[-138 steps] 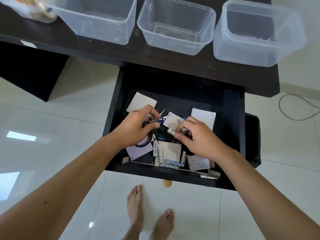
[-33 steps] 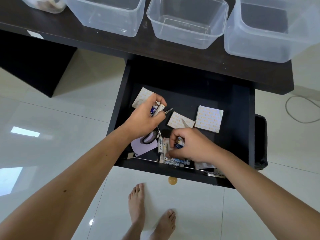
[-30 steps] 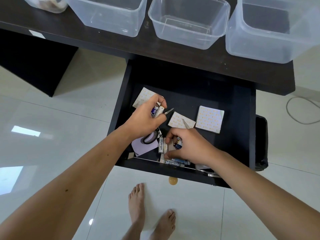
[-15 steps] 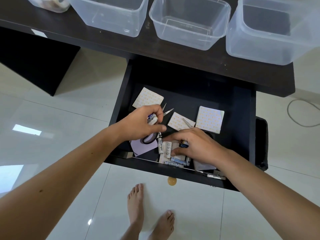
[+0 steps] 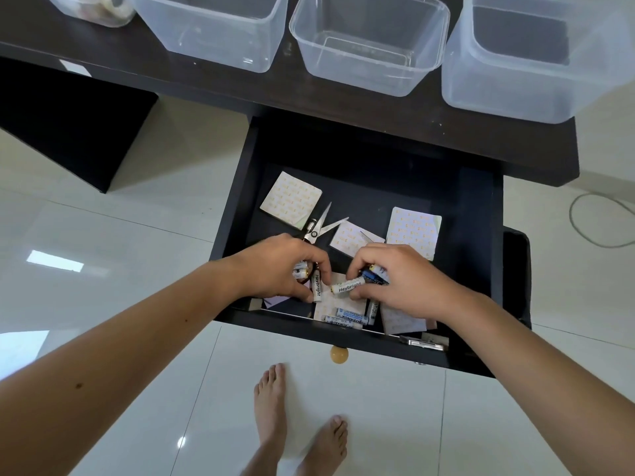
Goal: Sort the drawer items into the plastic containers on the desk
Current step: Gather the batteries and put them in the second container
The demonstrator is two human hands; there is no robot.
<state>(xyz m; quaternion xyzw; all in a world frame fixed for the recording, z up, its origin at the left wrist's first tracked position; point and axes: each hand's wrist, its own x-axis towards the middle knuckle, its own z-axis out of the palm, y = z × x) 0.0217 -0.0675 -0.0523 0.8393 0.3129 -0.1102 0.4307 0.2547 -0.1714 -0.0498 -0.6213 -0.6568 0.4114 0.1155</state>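
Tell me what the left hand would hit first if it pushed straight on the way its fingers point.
The left hand points right, toward the right hand. First it would likely meet the white Heybright battery pinched by the right hand's fingers, then those fingers. Depth is unclear, so it could pass slightly beside them.

Open floor across the far half of the drawer (image 5: 481,214), clear but for a note pad (image 5: 290,199) far left and another (image 5: 414,231) right. Overhung at the far edge by the desk (image 5: 343,108). Crowded near front: scissors (image 5: 318,228), batteries (image 5: 345,317), both hands. Above, three open containers (image 5: 369,42) side by side, narrow gaps between.
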